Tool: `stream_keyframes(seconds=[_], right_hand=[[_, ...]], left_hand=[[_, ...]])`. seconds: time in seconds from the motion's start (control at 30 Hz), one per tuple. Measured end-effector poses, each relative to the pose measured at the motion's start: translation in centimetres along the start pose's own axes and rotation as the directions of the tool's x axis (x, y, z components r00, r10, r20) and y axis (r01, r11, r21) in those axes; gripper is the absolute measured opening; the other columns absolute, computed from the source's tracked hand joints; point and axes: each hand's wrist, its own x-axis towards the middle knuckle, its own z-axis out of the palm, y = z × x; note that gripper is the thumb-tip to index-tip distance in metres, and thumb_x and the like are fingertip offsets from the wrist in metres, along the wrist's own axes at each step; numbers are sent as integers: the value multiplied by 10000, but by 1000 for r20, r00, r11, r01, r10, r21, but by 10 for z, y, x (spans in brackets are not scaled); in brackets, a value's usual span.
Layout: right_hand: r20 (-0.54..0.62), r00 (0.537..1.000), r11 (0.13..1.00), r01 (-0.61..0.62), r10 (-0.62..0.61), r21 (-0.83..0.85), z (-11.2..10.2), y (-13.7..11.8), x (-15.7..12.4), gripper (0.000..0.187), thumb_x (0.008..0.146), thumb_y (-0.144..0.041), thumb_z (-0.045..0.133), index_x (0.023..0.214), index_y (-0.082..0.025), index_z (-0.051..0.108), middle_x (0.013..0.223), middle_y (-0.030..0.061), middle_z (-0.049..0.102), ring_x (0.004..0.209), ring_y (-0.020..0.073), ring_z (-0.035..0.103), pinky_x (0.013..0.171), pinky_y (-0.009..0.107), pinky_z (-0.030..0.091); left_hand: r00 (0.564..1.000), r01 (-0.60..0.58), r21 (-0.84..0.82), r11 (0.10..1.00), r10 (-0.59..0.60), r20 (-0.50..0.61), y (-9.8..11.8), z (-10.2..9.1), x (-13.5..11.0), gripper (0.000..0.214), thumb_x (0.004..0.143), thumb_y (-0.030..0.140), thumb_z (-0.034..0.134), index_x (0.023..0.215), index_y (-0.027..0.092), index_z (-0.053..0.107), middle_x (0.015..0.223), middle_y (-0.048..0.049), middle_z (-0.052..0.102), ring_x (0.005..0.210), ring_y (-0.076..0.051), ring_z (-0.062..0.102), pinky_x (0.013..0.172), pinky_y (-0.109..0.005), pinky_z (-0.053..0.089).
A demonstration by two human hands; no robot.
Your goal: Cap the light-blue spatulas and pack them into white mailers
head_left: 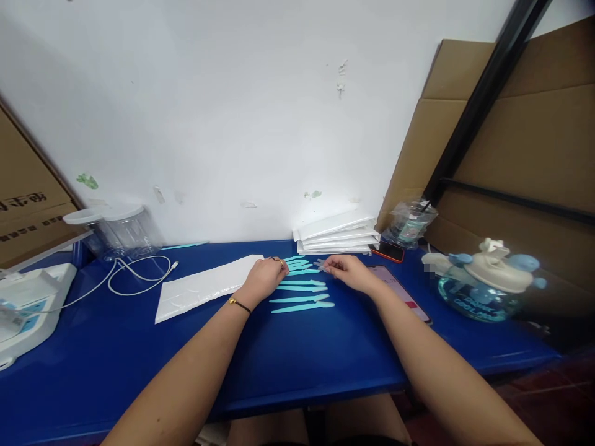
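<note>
Several teal eyebrow razors (302, 307) lie in a rough column on the blue table, handles to the left and blade ends to the right. My left hand (267, 275) is closed at the handle end of one razor in the upper part of the column. Opposite it, my right hand (348, 270) pinches by the blade ends; a small clear blade cap (320, 265) shows at its fingertips. Exactly how the fingers grip is partly hidden. Beside and under my left wrist lies a flat white plastic mailer bag (199, 288).
White packages (337, 234) are stacked against the wall. A phone (400, 291) lies right of my right forearm, another (388, 250) behind it. A clear water bottle (486, 288) stands far right. A white scale (37, 316), a cable (134, 291) and clear jars (123, 232) are at left.
</note>
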Motion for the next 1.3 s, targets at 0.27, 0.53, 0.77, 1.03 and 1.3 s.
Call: stream_keyframes(seconds=[0.27,0.53,0.77,1.03,1.3], right_hand=[[37,999,1000,0,0,-1,5,-5,0,207,823,-314,499,886,-184,646,758,25,646,658,142,553,597,243,396],[145,989,1000,27,-28,10,5,-12,-2,231,836,-328,497,901,-187,667,761,23,657,619,136,563,584,240,411],[-138,990,942,-35,-11,-333,-8,18,5,202,764,-134,530,909,-174,665,847,59,641,757,169,570,721,273,420],[1,1000,918,27,-29,-395,-1,20,7,87,760,-172,545,760,-168,632,822,54,592,720,156,550,688,250,413],[60,998,966,-18,35,-259,2,11,1,53,688,-147,591,733,-174,589,745,21,589,641,133,535,596,231,405]], left_hand=[[1000,-15,-64,998,15,-1,4,1,1,265,893,281,403,795,191,632,861,-34,669,752,-165,592,680,-261,398],[994,-82,-125,989,91,67,9,-4,-2,229,862,261,445,752,207,638,831,-1,688,734,-151,599,660,-245,403],[998,48,6,999,-48,-51,-6,6,0,215,836,289,503,982,230,649,1041,-40,650,938,-209,573,787,-298,413],[1000,5,166,986,-2,-16,-11,8,4,210,854,257,450,770,197,633,791,-50,648,770,-192,582,665,-290,374],[996,49,119,992,-40,-76,-3,-1,1,239,898,250,355,841,172,574,848,-78,634,812,-197,587,707,-300,386]])
